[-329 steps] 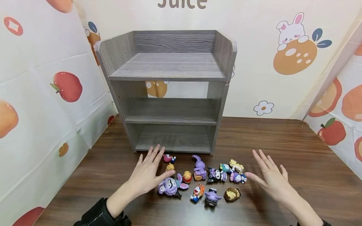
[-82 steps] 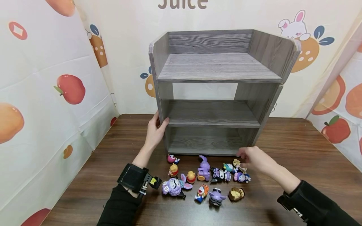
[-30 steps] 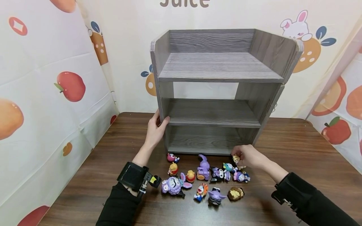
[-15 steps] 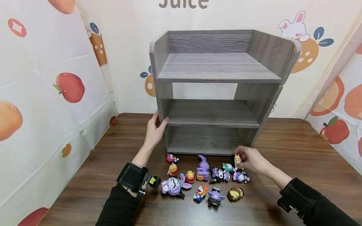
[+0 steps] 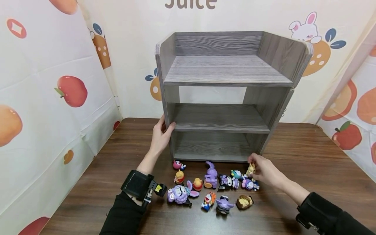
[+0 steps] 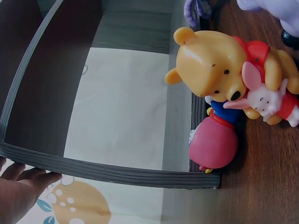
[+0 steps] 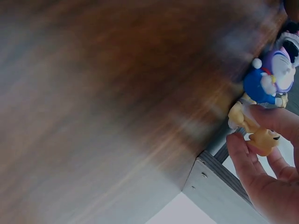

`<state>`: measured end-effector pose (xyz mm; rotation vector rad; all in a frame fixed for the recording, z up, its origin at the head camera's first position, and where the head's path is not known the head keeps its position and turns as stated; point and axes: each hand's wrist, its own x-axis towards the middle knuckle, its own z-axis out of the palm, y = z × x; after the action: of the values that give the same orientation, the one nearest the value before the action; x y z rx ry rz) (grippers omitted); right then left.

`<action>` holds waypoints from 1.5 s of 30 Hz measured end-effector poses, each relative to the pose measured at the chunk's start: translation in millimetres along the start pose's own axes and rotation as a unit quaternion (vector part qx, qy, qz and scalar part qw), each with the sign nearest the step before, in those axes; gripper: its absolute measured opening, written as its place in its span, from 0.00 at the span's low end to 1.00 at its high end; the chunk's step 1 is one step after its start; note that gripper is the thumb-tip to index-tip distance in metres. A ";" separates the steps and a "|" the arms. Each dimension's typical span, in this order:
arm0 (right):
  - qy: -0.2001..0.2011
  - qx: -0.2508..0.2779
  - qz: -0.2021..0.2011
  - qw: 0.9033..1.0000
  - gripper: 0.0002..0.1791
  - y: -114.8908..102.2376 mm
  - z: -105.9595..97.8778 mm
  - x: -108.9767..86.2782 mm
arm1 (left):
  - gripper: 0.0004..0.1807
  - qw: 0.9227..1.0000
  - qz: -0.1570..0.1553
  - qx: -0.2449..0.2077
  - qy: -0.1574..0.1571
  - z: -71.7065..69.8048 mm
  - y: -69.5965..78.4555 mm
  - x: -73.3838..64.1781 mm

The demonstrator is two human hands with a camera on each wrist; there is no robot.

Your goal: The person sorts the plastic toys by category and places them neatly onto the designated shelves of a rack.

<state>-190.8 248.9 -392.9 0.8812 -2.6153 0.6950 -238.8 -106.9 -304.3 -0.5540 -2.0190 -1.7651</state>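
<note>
A grey wooden shelf unit stands on the table, and my left hand grips its left side panel, thumb in front. In the left wrist view the fingers lie against that panel's edge. At the unit's front right corner my right hand pinches a small yellow figurine with upright ears. The right wrist view shows this figurine between thumb and fingers, beside a blue-and-purple figurine. Partly hidden by the hand, its lower part sits close to a purple figurine.
Several figurines lie before the unit: a large purple one, a bear hugging a piglet, a pink-and-blue one, an orange tiger-like one and a brown one. Printed cloth walls enclose the table.
Since the oldest frame the shelf unit has shifted right, and my left hand has taken hold of it. My right hand has picked the yellow figurine upright and moved it slightly right.
</note>
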 end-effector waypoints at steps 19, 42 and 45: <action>-0.026 0.002 -0.030 0.999 0.27 -1.0 -9.4 -4.1 | 0.28 1.000 -0.003 0.001 0.002 -0.1 -0.9 -0.4; -0.003 -0.011 0.197 0.980 0.20 -23.9 -14.5 -0.9 | 0.28 1.000 0.000 0.009 0.004 1.5 -0.5 -1.3; -0.006 -0.016 0.199 0.980 0.18 -24.0 -12.8 -0.3 | 0.28 1.000 0.001 0.008 0.004 1.7 0.0 -1.2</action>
<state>-174.0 239.1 -373.9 0.3490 -2.8338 0.7388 -237.9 -105.2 -305.2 -0.5431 -2.0255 -1.7468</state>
